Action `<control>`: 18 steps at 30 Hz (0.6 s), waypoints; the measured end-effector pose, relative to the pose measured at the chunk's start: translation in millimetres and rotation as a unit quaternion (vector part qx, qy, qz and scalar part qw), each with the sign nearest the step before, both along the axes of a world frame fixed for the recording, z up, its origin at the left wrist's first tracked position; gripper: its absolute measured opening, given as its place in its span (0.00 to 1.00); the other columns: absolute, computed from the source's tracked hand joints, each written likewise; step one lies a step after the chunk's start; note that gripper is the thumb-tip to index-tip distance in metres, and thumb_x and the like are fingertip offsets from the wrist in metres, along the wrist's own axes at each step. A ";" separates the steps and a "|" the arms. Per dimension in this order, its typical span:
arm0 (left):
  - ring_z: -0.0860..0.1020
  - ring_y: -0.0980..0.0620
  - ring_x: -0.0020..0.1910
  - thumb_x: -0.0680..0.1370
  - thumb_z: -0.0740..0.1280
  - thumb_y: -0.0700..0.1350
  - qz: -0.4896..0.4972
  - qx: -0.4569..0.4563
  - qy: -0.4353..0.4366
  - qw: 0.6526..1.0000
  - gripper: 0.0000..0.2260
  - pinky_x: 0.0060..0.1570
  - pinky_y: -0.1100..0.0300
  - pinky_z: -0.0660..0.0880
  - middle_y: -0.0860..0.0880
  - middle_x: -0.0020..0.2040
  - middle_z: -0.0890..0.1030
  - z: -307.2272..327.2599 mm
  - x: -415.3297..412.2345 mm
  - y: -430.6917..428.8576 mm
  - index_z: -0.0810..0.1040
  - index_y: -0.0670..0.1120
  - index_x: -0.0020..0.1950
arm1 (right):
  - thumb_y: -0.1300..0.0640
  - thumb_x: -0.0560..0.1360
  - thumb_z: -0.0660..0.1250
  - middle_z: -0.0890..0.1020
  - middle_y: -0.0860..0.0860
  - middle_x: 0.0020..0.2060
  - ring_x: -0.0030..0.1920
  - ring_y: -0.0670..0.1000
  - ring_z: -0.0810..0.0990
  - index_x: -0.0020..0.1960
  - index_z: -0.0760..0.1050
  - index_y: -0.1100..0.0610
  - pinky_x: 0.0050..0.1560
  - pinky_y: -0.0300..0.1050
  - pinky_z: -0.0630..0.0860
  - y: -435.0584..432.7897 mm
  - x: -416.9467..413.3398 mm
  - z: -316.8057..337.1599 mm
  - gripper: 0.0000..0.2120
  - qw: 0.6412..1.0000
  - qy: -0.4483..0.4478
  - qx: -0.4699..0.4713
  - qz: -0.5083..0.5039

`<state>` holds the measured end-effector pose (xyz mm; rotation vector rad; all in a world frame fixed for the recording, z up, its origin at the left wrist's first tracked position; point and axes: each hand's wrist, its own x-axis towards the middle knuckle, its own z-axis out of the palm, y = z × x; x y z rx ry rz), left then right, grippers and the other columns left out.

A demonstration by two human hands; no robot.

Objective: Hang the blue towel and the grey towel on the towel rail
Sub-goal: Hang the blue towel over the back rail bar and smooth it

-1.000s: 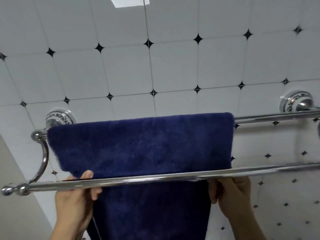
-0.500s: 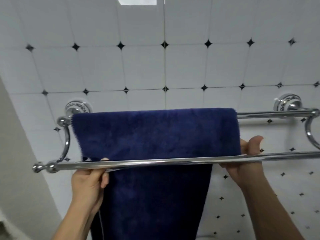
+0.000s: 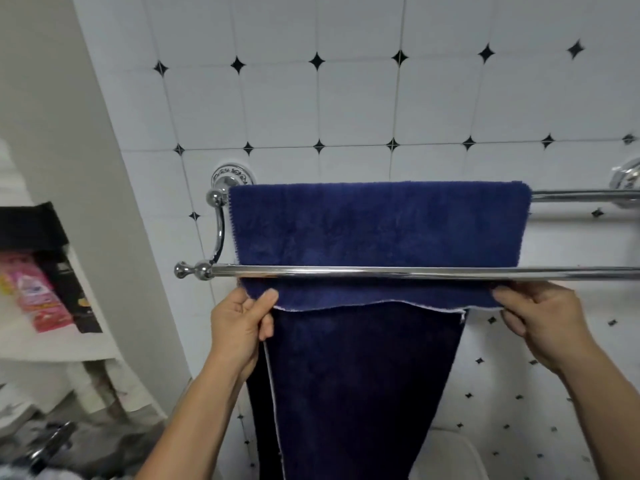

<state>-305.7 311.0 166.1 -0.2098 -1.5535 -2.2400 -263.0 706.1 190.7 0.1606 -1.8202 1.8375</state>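
Two bare forearms reach up from the bottom of the view, the left hand (image 3: 242, 323) pinching the lower left corner of the blue towel (image 3: 377, 230) between thumb and curled fingers, the right hand (image 3: 540, 317) gripping the opposite corner of the same white-stitched hem in like fashion. Just above both hands runs the front bar (image 3: 381, 271) of the chrome towel rail (image 3: 219, 233), bare of cloth: the towel passes behind it rather than over it. Beyond, the blue towel is draped over the rear bar (image 3: 585, 195), covering it from the left bracket to near the right end. Its short front flap ends at the hem the hands hold, just below the front bar, while a longer layer hangs down behind, dark and narrowing toward the bottom of the view. At the left a white shelf (image 3: 52, 344) carries a pink packet (image 3: 38, 292); behind everything stands a white tiled wall (image 3: 346, 109) set with small black diamonds. Judged from this view, the first half of the job is all but done — the blue towel is on the rail and seems to need only squaring up and letting go. The grey towel is nowhere in sight and is not yet hung — the bare front bar looks the likely place for it
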 end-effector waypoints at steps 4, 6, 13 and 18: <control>0.64 0.55 0.17 0.75 0.71 0.38 -0.019 -0.035 -0.015 0.999 0.13 0.21 0.67 0.63 0.50 0.18 0.69 -14.6 4.8 -0.9 0.78 0.51 0.32 | 0.66 0.75 0.68 0.70 0.50 0.20 0.18 0.46 0.63 0.40 0.82 0.56 0.22 0.34 0.60 -2.9 18.0 -17.8 0.08 0.999 -0.051 0.018 -0.002; 0.64 0.55 0.17 0.75 0.71 0.38 -0.026 -0.047 -0.021 0.998 0.14 0.21 0.67 0.63 0.50 0.18 0.70 -21.5 6.8 -2.1 0.80 0.52 0.32 | 0.65 0.75 0.69 0.70 0.49 0.19 0.18 0.47 0.65 0.44 0.82 0.60 0.22 0.35 0.61 -2.5 24.5 -26.0 0.04 0.997 -0.072 0.023 -0.015; 0.66 0.54 0.18 0.75 0.70 0.36 -0.030 -0.083 -0.058 0.994 0.10 0.21 0.68 0.64 0.48 0.19 0.71 -48.2 18.8 -11.3 0.80 0.48 0.36 | 0.61 0.75 0.71 0.71 0.46 0.21 0.23 0.45 0.66 0.38 0.83 0.52 0.25 0.33 0.66 -5.8 43.5 -61.1 0.08 0.991 -0.118 0.060 -0.022; 0.68 0.52 0.21 0.74 0.72 0.38 -0.050 -0.124 -0.125 0.983 0.01 0.23 0.65 0.67 0.44 0.22 0.73 -92.0 32.8 -27.9 0.82 0.43 0.45 | 0.60 0.75 0.71 0.82 0.46 0.31 0.32 0.43 0.78 0.40 0.83 0.52 0.36 0.33 0.74 -15.2 59.5 -107.7 0.07 0.978 -0.187 0.096 -0.005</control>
